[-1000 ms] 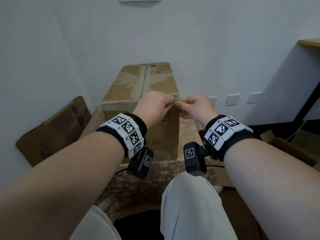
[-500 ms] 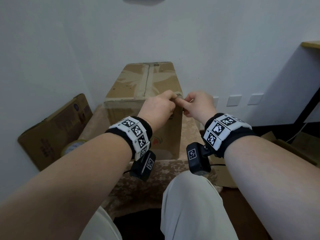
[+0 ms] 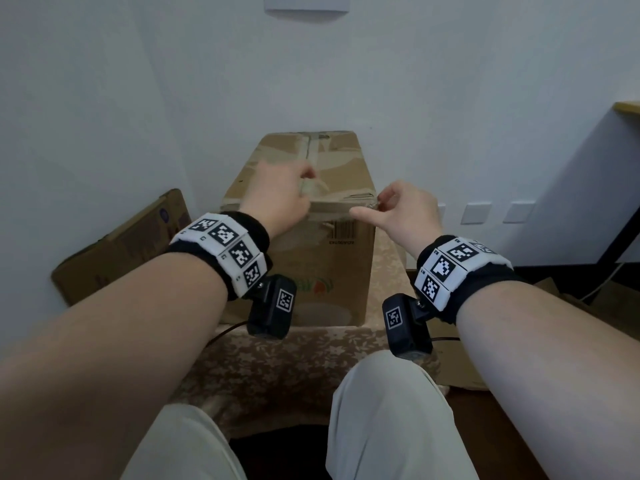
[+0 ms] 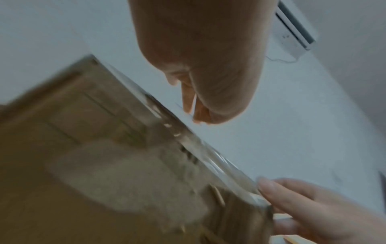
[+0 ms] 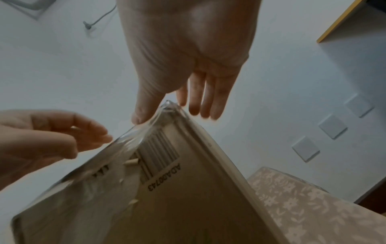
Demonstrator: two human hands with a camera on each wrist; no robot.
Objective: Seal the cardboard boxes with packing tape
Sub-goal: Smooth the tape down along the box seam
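A tall brown cardboard box [image 3: 325, 271] stands on a floral cloth, its top flaps closed with a taped seam. Clear tape [image 5: 142, 135] lies wrinkled along the near top edge [image 3: 339, 202] and rises to a peak at the near right corner. My right hand [image 3: 391, 209] is at that corner. Its thumb [image 5: 140, 113] lies on the front of the tape and its fingers [image 5: 200, 102] reach behind, pinching the tape end. My left hand [image 3: 277, 199] hovers over the near top edge left of the middle, blurred, fingers curled [image 4: 198, 112], nothing visible in it.
A flattened cardboard box [image 3: 121, 247] leans on the left wall. The floral cloth [image 3: 277, 358] covers the low support in front of my knees [image 3: 391, 410]. White wall plates [image 3: 478, 213], a desk edge [image 3: 627, 107] and loose cardboard [image 3: 606, 299] are to the right.
Both hands pinched together at the box's near right corner. My left hand has since let go and swept left over the top edge. My right hand stays at the corner.
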